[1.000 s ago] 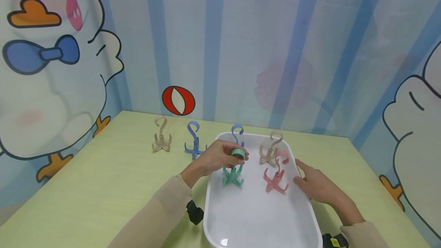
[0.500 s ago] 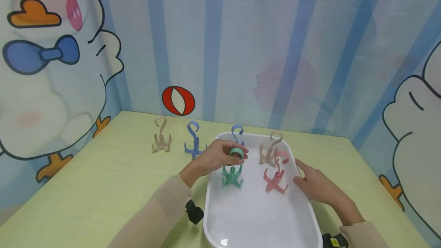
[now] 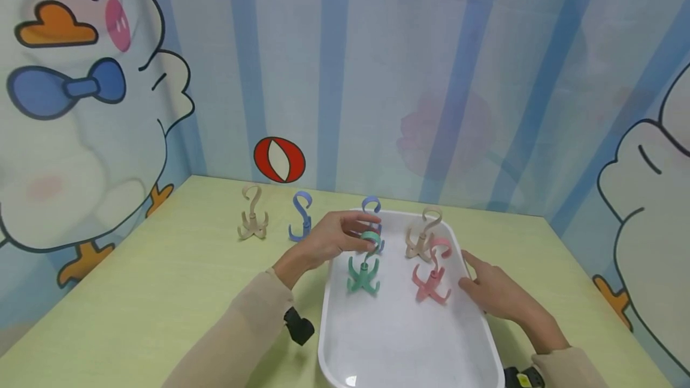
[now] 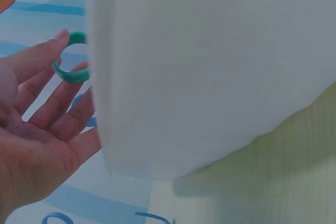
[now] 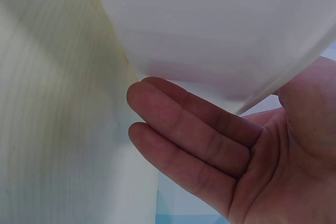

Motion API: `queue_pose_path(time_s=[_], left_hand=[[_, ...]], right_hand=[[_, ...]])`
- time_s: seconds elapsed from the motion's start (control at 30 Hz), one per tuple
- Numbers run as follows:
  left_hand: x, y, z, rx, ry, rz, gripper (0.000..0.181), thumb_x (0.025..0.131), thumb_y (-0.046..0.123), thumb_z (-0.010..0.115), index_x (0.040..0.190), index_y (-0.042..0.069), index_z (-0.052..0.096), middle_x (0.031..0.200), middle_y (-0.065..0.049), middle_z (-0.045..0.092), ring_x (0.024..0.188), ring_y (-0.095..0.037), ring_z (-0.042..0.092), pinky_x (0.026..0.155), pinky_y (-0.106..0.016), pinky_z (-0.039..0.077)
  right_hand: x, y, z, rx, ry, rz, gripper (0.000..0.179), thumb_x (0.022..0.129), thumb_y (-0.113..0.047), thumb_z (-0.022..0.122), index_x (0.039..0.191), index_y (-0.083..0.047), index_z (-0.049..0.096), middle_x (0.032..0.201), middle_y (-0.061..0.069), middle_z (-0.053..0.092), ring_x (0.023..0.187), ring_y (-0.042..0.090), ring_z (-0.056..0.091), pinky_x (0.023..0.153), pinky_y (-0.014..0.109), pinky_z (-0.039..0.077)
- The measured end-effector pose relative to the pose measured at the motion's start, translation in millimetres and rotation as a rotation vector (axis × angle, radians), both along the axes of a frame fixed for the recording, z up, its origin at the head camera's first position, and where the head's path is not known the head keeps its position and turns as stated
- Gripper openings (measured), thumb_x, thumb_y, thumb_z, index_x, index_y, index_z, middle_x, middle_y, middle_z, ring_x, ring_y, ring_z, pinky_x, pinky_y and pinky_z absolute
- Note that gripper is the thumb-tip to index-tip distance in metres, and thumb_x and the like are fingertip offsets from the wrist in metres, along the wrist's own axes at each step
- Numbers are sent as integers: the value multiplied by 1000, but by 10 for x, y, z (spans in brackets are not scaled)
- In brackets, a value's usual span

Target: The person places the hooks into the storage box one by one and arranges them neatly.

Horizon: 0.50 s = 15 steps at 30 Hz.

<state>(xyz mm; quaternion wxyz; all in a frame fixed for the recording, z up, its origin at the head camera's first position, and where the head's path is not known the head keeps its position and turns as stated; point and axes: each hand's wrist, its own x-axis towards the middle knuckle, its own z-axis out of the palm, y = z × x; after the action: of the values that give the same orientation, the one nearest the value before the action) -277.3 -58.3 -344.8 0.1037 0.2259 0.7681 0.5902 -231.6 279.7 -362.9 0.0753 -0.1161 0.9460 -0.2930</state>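
Note:
A green claw hook stands upright in the white tray, at its left side. My left hand is around its curved top, with the fingers spread and loosened. In the left wrist view the thumb is at the green loop, and the tray wall hides the rest of the hook. My right hand grips the tray's right side, thumb over the rim and fingers along the outer wall. A blue hook, partly covered by my left hand, a beige hook and a pink hook stand in the tray.
On the pale yellow table, left of the tray, stand a second beige hook and a second blue hook, the latter partly behind my left hand. A striped curtain with printed ducks rises behind the table.
My left hand has loosened from the green hook's top and shifted slightly left and up, uncovering its stem. The green hook stays in place. My right hand has not moved.

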Motion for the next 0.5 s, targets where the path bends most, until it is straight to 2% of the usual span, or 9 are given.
queue_pose_path(time_s=[0.17,0.5], left_hand=[[-14,-77,56,33,-2,4,52,95,7,78,144,11,65,138,-17,70,124,-28,70,106,-43,58],[-40,-261,123,63,20,46,53,97,7,76,147,9,62,142,-19,68,130,-30,67,109,-45,56]], right_hand=[[-2,-3,-4,14,8,-3,71,107,-16,53,162,13,19,97,17,76,72,18,71,59,33,58],[-5,1,-13,16,-6,-7,71,106,-16,53,163,11,20,102,19,76,74,18,71,60,34,59]])
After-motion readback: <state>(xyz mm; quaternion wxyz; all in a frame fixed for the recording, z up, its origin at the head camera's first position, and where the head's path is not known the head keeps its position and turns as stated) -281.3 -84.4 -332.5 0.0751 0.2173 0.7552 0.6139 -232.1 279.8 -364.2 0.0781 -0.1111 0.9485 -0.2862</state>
